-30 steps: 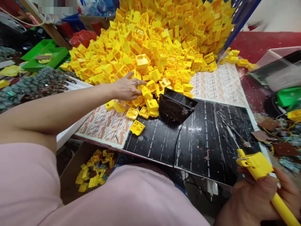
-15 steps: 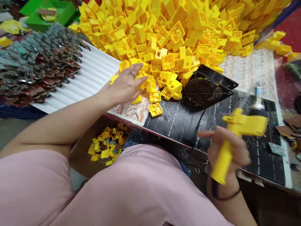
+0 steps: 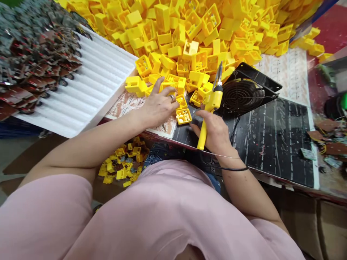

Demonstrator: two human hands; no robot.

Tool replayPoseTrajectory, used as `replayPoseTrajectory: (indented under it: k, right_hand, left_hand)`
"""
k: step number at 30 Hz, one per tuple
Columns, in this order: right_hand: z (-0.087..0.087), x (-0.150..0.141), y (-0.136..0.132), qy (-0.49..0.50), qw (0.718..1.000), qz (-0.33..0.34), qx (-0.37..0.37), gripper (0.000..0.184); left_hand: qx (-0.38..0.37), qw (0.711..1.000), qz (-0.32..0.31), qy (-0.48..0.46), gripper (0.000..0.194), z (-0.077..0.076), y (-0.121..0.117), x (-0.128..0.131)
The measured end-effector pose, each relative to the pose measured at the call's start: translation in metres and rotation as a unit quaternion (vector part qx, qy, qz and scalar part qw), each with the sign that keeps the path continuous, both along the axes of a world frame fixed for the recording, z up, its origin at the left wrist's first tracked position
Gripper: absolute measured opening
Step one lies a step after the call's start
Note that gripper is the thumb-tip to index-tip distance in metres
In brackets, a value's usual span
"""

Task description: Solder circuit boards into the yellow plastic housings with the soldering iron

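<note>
Left hand [image 3: 158,110], bare, palm down at the near edge of the heap: grip spread, fingers fanned over the nearest pieces; whether the fingertips press on any cannot be told. Right hand [image 3: 215,131], bare: grip closed around one yellow plastic pen-like tool with a black collar and slim metal tip [image 3: 214,101], tip raised and directed away from the body, presumably to keep the point clear of both hands. One square, open-faced yellow plastic housing with pale fittings inside [image 3: 183,116], lying face up on the worktop [image 3: 260,137] between the hands, close to the front edge; the position appears chosen for easy reach and a view of its interior. One similar yellow housing [image 3: 181,102], just behind it, beside the left fingers. One large heap of loose yellow plastic housings [image 3: 189,25], behind the hands, likely kept there as stock within reach. One black square fan with round wire guard [image 3: 241,92], tilted, right of the heap, perhaps set near for airflow. One white ribbed foam panel [image 3: 92,81], at left, bearing densely stacked circuit boards with red wires [image 3: 40,61], apparently ranked for orderly storage.
</note>
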State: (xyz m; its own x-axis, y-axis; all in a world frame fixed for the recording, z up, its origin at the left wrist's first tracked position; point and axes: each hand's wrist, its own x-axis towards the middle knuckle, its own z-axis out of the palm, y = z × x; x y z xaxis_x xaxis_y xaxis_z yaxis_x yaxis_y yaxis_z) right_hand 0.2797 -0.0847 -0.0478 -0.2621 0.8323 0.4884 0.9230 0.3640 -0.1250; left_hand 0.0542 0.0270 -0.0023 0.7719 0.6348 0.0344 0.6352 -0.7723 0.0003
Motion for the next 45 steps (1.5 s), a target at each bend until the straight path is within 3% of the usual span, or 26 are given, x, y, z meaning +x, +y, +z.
replayPoseTrajectory:
  k: [5, 9, 12, 15, 17, 21, 23, 27, 32, 34, 40, 45]
  right_hand:
    - [0.002, -0.010, -0.007, 0.007, 1.000, 0.017, 0.011, 0.059]
    - [-0.009, -0.025, 0.002, 0.026, 0.998, 0.020, -0.055, 0.045]
    - [-0.004, -0.006, 0.000, 0.045, 0.992, 0.079, -0.090, 0.035]
    - [0.010, 0.024, -0.011, 0.056, 0.980, 0.149, -0.119, 0.037]
    - [0.016, 0.035, -0.020, 0.053, 0.979, 0.155, -0.118, 0.041]
    - [0.008, 0.027, -0.030, 0.001, 0.999, 0.037, -0.032, 0.054]
    - [0.000, 0.019, -0.030, 0.000, 1.000, 0.004, -0.028, 0.048]
    - [-0.004, 0.019, -0.031, 0.058, 0.994, 0.061, -0.067, 0.031]
    - [-0.001, 0.025, -0.029, 0.091, 0.989, 0.094, -0.066, 0.052]
    - [-0.005, 0.018, -0.023, 0.093, 0.989, 0.103, -0.041, 0.058]
    - [-0.017, -0.007, -0.003, 0.083, 0.989, 0.120, -0.012, 0.043]
    - [-0.011, 0.007, -0.009, 0.076, 0.989, 0.128, -0.025, 0.039]
  left_hand:
    - [0.082, 0.995, -0.047, 0.014, 0.032, -0.008, -0.014, -0.010]
    - [0.112, 0.991, -0.069, -0.015, 0.030, -0.013, -0.030, -0.016]
    - [0.111, 0.988, -0.074, -0.073, 0.036, -0.015, -0.038, -0.028]
    - [0.098, 0.982, -0.089, -0.133, 0.044, -0.019, -0.037, -0.040]
    - [0.085, 0.981, -0.091, -0.145, 0.047, -0.023, -0.033, -0.043]
    - [0.062, 0.991, -0.050, -0.111, 0.045, -0.030, -0.029, -0.029]
    - [0.035, 0.994, -0.041, -0.096, 0.041, -0.031, -0.031, -0.019]
    - [0.002, 0.990, -0.073, -0.121, 0.045, -0.028, -0.035, -0.017]
    - [0.047, 0.986, 0.089, -0.130, 0.053, -0.027, -0.026, -0.049]
    - [0.045, 0.986, 0.118, -0.107, 0.057, -0.030, -0.023, -0.057]
    - [0.022, 0.988, 0.128, -0.079, 0.050, -0.030, -0.025, -0.053]
    - [0.005, 0.992, 0.053, -0.111, 0.060, -0.031, -0.016, -0.056]
